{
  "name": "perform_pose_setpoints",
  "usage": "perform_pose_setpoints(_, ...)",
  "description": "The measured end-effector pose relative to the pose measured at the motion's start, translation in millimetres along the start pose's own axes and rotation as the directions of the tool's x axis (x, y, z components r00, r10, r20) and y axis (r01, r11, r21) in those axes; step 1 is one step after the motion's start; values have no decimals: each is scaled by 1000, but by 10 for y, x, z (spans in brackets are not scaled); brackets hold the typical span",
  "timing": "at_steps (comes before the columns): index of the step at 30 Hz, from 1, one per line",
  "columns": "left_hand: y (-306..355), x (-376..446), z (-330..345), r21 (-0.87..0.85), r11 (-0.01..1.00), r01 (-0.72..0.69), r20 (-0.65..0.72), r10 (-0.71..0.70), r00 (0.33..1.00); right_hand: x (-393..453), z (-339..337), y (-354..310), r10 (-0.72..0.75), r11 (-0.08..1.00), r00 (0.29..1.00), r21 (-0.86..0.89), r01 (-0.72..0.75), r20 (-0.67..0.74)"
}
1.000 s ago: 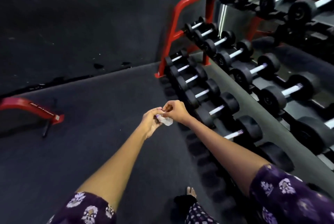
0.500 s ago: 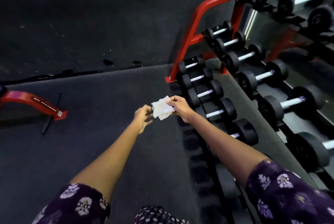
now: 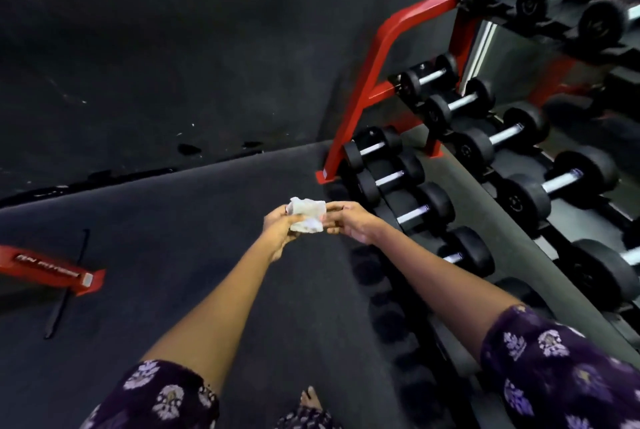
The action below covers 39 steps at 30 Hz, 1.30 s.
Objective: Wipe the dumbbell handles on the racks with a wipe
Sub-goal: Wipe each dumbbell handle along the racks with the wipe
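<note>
Left hand (image 3: 278, 226) clenched around a crumpled white wipe (image 3: 307, 215), held over the floor beside the rack (image 3: 375, 75). Right hand (image 3: 351, 222) pinching the wipe's right edge with its fingertips. One wipe; four dumbbells (image 3: 403, 179) clear on lowest tier.

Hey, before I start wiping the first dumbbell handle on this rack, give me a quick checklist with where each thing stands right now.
1. Wipe in hand: ok. The white wipe is held between the left hand and the right hand.
2. Wipe opened flat: not ok, it looks crumpled.
3. Wipe damp enough: cannot tell.
4. Wipe on a handle: not ok, it is in the air, apart from the rack.
5. Handle clear to reach: ok. The nearest dumbbell handle on the bottom tier is bare, just right of the right hand.
6. One hand free for wiping: not ok, both hold the wipe.
</note>
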<state>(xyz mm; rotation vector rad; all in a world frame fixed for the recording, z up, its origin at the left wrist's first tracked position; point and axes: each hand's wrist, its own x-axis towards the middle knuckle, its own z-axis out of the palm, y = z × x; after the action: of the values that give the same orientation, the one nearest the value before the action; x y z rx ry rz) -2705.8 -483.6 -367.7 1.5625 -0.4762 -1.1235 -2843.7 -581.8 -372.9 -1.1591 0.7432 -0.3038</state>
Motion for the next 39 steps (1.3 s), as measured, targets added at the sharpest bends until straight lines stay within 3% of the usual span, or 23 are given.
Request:
perform_pose_setpoints(3,271,480,-104,4,1000,-15,37,15,999,488,49,-151,4,1000,999,14,-4,-32)
perform_pose_setpoints(9,509,1367,-190,-45,996,74,120,-68,990,1349,-55,-355,12,988,958,150,32,-285)
perform_pose_setpoints(19,1139,3255,14,-314,924,219,118,-191,975,3122,-786,-970,38,937,938,338,86,-345)
perform_pose_setpoints(22,1412,3823,130,-152,955,254,159,-230,960,3506,-1030,-1233,79,926,937,373,57,-340)
perform_pose_setpoints(27,1744,4596,438,152,981,122,223,-155,963,4045,-1448,-1619,-78,997,910,-23,75,-407)
perform_pose_setpoints(30,1844,5054,583,302,953,12,258,-94,962,4325,-1698,-1740,-37,998,875,26,57,-483)
perform_pose_setpoints(35,2030,5889,787,344,935,-86,350,-43,936,4850,-2030,-1861,95,994,860,89,-58,-502)
perform_pose_setpoints(37,2093,6298,904,346,929,-127,397,-23,918,5109,-2154,-1903,127,989,805,135,-59,-580)
perform_pose_setpoints(39,2136,6576,991,358,923,-142,437,-31,899,5300,-2213,-1929,156,964,735,264,32,-659)
